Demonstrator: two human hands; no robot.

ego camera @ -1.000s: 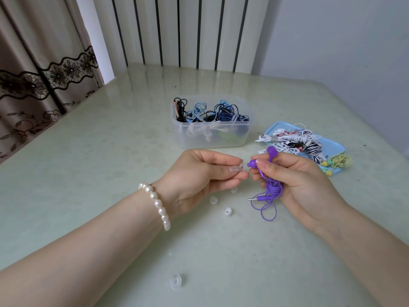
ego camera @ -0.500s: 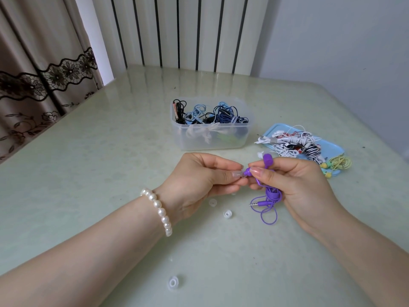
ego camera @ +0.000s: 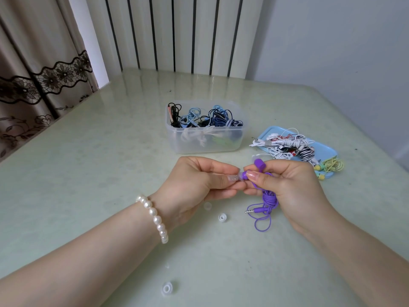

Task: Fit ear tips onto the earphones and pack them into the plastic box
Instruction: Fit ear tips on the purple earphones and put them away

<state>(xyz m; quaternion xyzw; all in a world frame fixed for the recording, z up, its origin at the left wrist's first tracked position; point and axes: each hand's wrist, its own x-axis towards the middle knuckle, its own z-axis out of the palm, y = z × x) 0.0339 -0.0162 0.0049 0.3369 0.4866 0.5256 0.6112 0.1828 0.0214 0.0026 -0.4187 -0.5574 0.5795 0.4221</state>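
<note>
Pale green table (ego camera: pixel 88 173), shiny, with one small dark speck (ego camera: pixel 170 91) near the far edge and one more near the right edge. Blue tray (ego camera: pixel 327 151) lying flat close to the right edge, about halfway back. Pearl bracelet (ego camera: pixel 155 218) above the near left part of the table. Past the far left corner, brown curtain (ego camera: pixel 33 52) with a dark lace band (ego camera: pixel 55 74) of flowers across it. Behind the far edge, white panel (ego camera: pixel 177 34) with thin black lines running up and down. Plain pale wall (ego camera: pixel 332 41) to the right of that, along the right edge.
</note>
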